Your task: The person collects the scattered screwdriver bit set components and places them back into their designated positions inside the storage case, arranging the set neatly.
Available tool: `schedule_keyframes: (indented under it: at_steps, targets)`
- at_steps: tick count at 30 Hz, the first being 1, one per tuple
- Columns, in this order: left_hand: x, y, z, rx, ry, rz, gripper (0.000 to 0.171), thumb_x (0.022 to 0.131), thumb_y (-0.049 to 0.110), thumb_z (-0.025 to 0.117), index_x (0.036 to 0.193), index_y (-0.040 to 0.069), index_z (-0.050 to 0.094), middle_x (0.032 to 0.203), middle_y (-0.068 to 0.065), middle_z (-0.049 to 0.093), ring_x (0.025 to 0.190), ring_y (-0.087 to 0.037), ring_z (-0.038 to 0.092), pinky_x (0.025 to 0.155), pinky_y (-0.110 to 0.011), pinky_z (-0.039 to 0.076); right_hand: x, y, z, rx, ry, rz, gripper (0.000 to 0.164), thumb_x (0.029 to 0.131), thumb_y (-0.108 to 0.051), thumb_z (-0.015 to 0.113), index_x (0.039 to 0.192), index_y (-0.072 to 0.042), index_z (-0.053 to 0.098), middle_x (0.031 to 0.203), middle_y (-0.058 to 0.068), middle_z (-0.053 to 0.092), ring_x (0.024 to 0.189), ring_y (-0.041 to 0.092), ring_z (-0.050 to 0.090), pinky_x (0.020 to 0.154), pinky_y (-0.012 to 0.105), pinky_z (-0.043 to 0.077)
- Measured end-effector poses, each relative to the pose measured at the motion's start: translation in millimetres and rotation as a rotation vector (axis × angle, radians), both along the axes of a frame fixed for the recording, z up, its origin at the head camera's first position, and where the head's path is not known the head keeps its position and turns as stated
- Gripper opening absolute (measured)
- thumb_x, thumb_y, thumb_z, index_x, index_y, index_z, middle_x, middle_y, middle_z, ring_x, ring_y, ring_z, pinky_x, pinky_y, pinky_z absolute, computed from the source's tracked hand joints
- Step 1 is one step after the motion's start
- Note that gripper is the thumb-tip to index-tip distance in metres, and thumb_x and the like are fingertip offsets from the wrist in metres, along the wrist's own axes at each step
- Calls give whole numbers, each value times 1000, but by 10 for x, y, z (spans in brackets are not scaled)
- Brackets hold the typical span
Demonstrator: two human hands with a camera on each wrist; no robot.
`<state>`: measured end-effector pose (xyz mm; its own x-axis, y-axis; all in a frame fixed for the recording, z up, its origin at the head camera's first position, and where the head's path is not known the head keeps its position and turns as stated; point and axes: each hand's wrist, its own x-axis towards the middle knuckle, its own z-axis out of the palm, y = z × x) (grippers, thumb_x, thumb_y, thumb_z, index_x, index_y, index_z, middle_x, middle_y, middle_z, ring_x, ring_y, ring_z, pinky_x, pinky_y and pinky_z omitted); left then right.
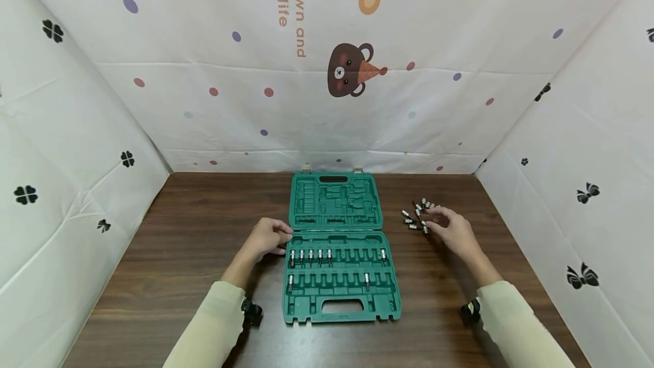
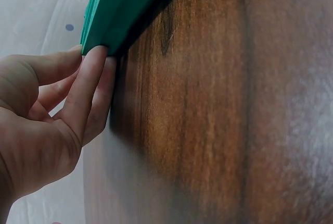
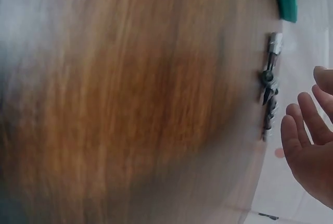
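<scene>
The left hand's fingers pinch the edge of the green socket-set case at nine o'clock. The right hand's fingers stand apart, gently bent, beside loose bit sockets at the case's two o'clock; whether they touch, I cannot tell. The wood-grain tabletop meets white printed cloth, a bear print at twelve.

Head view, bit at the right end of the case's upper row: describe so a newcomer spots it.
On the brown table lies an open green case. In its near half, the upper row holds the silver-topped bit at its right end. Unlike the five bits grouped at that row's left, it sits alone across a gap.
</scene>
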<state>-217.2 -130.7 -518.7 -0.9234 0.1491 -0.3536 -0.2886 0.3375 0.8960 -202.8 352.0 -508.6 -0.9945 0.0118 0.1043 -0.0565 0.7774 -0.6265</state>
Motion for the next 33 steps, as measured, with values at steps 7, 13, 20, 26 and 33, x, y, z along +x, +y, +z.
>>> schedule_keyframes:
  at_steps: [7, 13, 20, 26, 33]
  targets:
    - [4, -5, 8, -2, 3, -2, 13, 99, -1, 65, 110, -2, 73, 110, -17, 70, 91, -23, 70, 66, -37, 65, -89, 49, -76, 67, -46, -3, 26, 101, -16, 69, 125, -5, 70, 110, 18, 74, 99, 33, 69, 78, 45, 57]
    - [4, -5, 13, 0, 2, -1, 13, 99, -1, 65, 110, -3, 73, 108, -18, 71, 90, -22, 70, 66, -37, 65, -148, 40, -123, 90, -74, 2, 21, 101, -15, 69, 119, -4, 71, 107, 17, 75, 97, 34, 70, 81, 51, 58]
    - [-3, -5, 4, -5, -2, -4, 13, 99, 0, 65, 110, -2, 73, 111, -18, 70, 88, -22, 70, 66, -36, 65, -180, 18, -144, 116, -93, -11, 18, 100, -15, 69, 115, -5, 73, 102, 13, 75, 93, 30, 69, 77, 44, 55]
    - [1, -8, 7, 1, 3, -4, 13, 100, 0, 65, 109, -3, 73, 111, -18, 70, 88, -22, 70, 66, -36, 65, -186, 23, -146, 117, -99, -12, 15, 101, -14, 68, 113, -6, 73, 104, 15, 75, 92, 28, 68, 73, 37, 51]
    - [9, -3, 27, -2, 3, -4, 13, 100, 1, 65, 109, -2, 73, 113, -18, 69, 88, -22, 70, 66, -36, 65, -192, 29, -167, 133, -84, 3, 14, 101, -13, 67, 112, -5, 72, 103, 17, 74, 93, 31, 68, 73, 40, 54]
